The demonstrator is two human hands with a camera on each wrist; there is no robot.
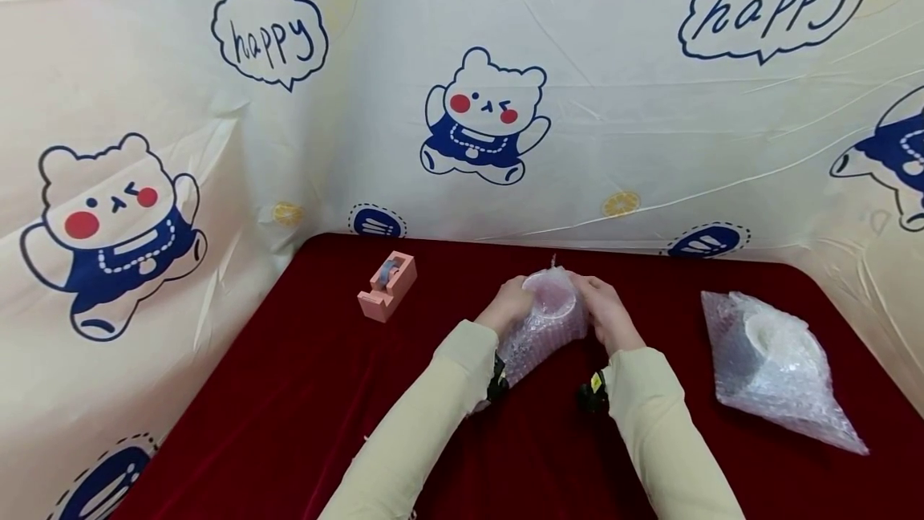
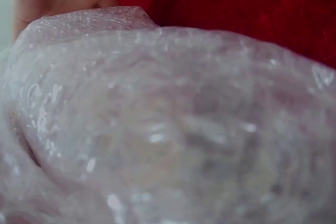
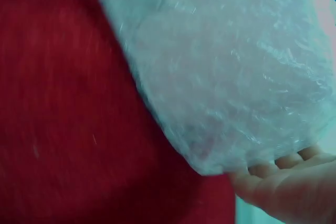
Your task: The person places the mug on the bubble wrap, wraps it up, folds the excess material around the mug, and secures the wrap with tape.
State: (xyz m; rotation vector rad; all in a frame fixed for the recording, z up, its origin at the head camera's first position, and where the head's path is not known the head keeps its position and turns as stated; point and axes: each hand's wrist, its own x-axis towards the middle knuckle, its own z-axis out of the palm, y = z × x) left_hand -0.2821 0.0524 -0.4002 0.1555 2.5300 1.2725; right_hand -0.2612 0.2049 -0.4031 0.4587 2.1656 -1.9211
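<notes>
A sheet of bubble wrap [image 1: 537,343] covers a pinkish cup-like thing [image 1: 552,298] with a pale round rim, near the middle of the table. On its left side, my left hand [image 1: 508,303] grips the wrap. My right hand [image 1: 605,307] holds the opposite side, its fingers bent behind the wrap's edge in the right wrist view. Blurred bubble wrap [image 2: 173,114] fills most of the left wrist view, with part of a hand at upper left. Most fingertips are hidden behind the plastic.
A pink tape dispenser [image 1: 387,287] with a roll of tape stands at the back left of the dark red tablecloth [image 1: 303,392]. To the right lies another bubble-wrapped bundle [image 1: 783,367], a white round rim showing through. A printed curtain [image 1: 613,135] hangs behind the table.
</notes>
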